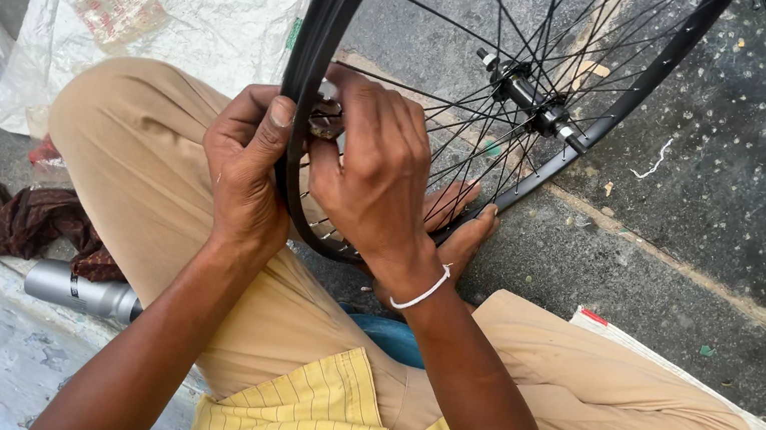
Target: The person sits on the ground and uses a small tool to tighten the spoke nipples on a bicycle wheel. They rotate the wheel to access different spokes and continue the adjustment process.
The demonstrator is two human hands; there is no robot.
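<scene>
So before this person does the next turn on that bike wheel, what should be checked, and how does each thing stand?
1. Left hand grips the black rim: ok.
2. Right hand on the small metal tool at the rim: ok.
3. Tool seated squarely on a spoke end: cannot tell, fingers hide it.
4. Wheel steadied low down by the foot: ok.
5. Spokes free of the fingers: cannot tell.
</scene>
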